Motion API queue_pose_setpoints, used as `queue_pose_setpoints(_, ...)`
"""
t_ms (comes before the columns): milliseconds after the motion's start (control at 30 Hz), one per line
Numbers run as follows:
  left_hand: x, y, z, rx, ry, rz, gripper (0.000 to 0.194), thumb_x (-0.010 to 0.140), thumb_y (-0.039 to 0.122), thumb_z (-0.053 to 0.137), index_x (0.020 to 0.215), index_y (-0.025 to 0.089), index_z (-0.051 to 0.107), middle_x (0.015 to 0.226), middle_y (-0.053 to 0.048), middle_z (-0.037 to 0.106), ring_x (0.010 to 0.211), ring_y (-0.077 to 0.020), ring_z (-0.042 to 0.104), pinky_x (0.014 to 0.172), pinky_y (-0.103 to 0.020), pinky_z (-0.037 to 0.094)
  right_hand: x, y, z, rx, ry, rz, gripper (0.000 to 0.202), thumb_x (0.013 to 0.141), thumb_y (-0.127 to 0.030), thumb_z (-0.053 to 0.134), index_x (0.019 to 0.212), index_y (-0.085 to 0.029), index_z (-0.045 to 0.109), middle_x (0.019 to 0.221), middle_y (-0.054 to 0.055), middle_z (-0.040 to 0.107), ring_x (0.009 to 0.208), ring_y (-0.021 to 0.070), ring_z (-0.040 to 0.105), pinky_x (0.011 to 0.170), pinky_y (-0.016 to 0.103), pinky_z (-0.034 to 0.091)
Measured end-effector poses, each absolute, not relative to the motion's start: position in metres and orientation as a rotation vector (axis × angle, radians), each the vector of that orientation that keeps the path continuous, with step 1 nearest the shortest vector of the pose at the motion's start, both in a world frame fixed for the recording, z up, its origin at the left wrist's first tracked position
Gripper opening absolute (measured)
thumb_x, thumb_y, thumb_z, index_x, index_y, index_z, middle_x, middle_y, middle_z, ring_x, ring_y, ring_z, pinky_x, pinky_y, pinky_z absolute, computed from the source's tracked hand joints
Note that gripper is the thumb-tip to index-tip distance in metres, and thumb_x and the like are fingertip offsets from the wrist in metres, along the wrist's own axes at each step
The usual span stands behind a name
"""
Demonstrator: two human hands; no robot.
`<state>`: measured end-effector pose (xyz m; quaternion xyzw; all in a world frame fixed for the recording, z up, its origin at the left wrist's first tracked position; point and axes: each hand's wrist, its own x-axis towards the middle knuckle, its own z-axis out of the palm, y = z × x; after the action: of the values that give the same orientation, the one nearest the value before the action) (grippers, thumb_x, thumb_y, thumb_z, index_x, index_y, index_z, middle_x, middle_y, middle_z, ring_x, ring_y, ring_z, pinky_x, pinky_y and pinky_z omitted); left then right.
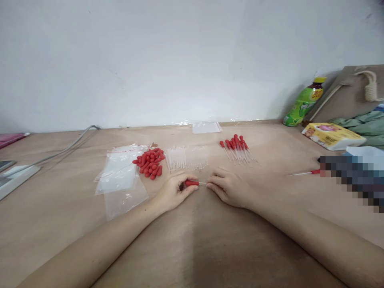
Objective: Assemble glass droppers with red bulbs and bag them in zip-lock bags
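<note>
Both forearms flat on table point(60, 224), hands meeting at centre; left hand point(172, 192) curled, fingers pinched round red bulb point(191, 183); right hand point(226, 186) knuckles up, fingertips closed on glass tube point(203, 183) at 3 o'clock of bulb; loose bulb pile point(150, 162) at 11 o'clock of left hand; bare tubes point(186, 158) at 12; finished droppers point(237, 148) at 1 o'clock; plastic bags point(121, 176) at 9.
</note>
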<state>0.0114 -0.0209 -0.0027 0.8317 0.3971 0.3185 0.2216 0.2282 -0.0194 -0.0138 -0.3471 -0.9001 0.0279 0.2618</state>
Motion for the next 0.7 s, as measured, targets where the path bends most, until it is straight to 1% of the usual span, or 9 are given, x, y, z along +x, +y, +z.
queue_pose_setpoints(67, 0.010, -0.019, -0.006, 2.227, 1.130, 0.927, 0.036, 0.078, 0.027, 0.060, 0.112, 0.017, 0.052, 0.089, -0.005, 0.058, 0.072, -0.0129, 0.056, 0.064, -0.026, 0.048, 0.234, -0.017, -0.006, -0.985, -2.381, 0.012, 0.026, 0.087, -0.024, 0.041, 0.074, -0.015, 0.061, 0.075, 0.007, 0.057, 0.069, 0.0143, 0.050, 0.062, 0.025, 0.037)
queue_pose_setpoints(133, 0.009, -0.018, -0.010, 2.138, 1.127, 0.950, 0.046, 0.078, 0.026, 0.060, 0.120, 0.017, 0.044, 0.091, -0.005, 0.055, 0.066, -0.0104, 0.055, 0.061, -0.025, 0.049, 0.244, -0.010, 0.002, -1.125, -2.251, 0.011, 0.027, 0.086, -0.025, 0.041, 0.073, -0.014, 0.062, 0.072, 0.006, 0.057, 0.065, 0.0138, 0.051, 0.060, 0.025, 0.037)
queue_pose_setpoints(167, 0.009, -0.017, -0.011, 2.113, 1.116, 0.947, 0.046, 0.078, 0.026, 0.059, 0.120, 0.016, 0.043, 0.092, -0.005, 0.054, 0.065, -0.0096, 0.054, 0.061, -0.025, 0.049, 0.250, -0.005, 0.005, -1.221, -2.172, 0.032, 0.026, 0.085, -0.026, 0.042, 0.072, -0.014, 0.062, 0.070, 0.006, 0.058, 0.063, 0.0135, 0.051, 0.059, 0.024, 0.037)
queue_pose_setpoints(233, 0.009, -0.017, -0.011, 2.134, 1.103, 0.923, 0.041, 0.078, 0.025, 0.059, 0.116, 0.016, 0.046, 0.091, -0.004, 0.054, 0.065, -0.0094, 0.054, 0.061, -0.025, 0.049, 0.261, 0.009, 0.011, -1.433, -2.029, 0.077, 0.024, 0.082, -0.028, 0.046, 0.069, -0.015, 0.062, 0.065, 0.005, 0.059, 0.058, 0.0134, 0.052, 0.055, 0.024, 0.037)
queue_pose_setpoints(300, 0.010, -0.018, -0.008, 2.206, 1.111, 0.885, 0.036, 0.077, 0.023, 0.059, 0.111, 0.017, 0.050, 0.086, -0.003, 0.054, 0.067, -0.0104, 0.054, 0.062, -0.025, 0.048, 0.270, 0.025, 0.014, -1.642, -1.937, 0.094, 0.027, 0.079, -0.032, 0.048, 0.061, -0.016, 0.060, 0.059, 0.004, 0.059, 0.055, 0.0139, 0.052, 0.054, 0.025, 0.036)
queue_pose_setpoints(367, 0.011, -0.019, -0.004, 2.259, 1.121, 0.863, 0.032, 0.077, 0.022, 0.059, 0.108, 0.017, 0.053, 0.084, -0.003, 0.054, 0.069, -0.0111, 0.054, 0.062, -0.024, 0.047, 0.274, 0.040, 0.016, -1.771, -1.889, 0.073, 0.032, 0.077, -0.034, 0.047, 0.052, -0.017, 0.055, 0.054, 0.004, 0.057, 0.055, 0.0157, 0.054, 0.054, 0.026, 0.036)
queue_pose_setpoints(433, 0.011, -0.021, -0.001, 2.277, 1.125, 0.848, 0.029, 0.077, 0.021, 0.058, 0.106, 0.017, 0.055, 0.084, -0.003, 0.054, 0.070, -0.0113, 0.054, 0.062, -0.024, 0.047, 0.274, 0.053, 0.015, -1.851, -1.881, 0.032, 0.034, 0.077, -0.035, 0.046, 0.048, -0.018, 0.053, 0.054, 0.005, 0.057, 0.059, 0.0183, 0.055, 0.056, 0.027, 0.037)
queue_pose_setpoints(633, 0.010, -0.020, -0.002, 2.308, 1.121, 0.833, 0.022, 0.078, 0.024, 0.058, 0.098, 0.016, 0.058, 0.083, -0.003, 0.054, 0.070, -0.0121, 0.054, 0.063, -0.025, 0.047, 0.265, 0.070, 0.004, -1.971, -1.922, -0.027, 0.026, 0.075, -0.033, 0.046, 0.060, -0.017, 0.061, 0.069, 0.009, 0.062, 0.074, 0.0227, 0.059, 0.063, 0.030, 0.040)
queue_pose_setpoints(700, 0.010, -0.020, -0.003, 2.303, 1.113, 0.838, 0.022, 0.078, 0.026, 0.058, 0.098, 0.016, 0.058, 0.084, -0.004, 0.054, 0.070, -0.0122, 0.054, 0.062, -0.025, 0.047, 0.262, 0.069, 0.004, -1.996, -1.951, -0.031, 0.028, 0.076, -0.036, 0.045, 0.063, -0.017, 0.062, 0.071, 0.009, 0.063, 0.079, 0.0233, 0.058, 0.066, 0.030, 0.040)
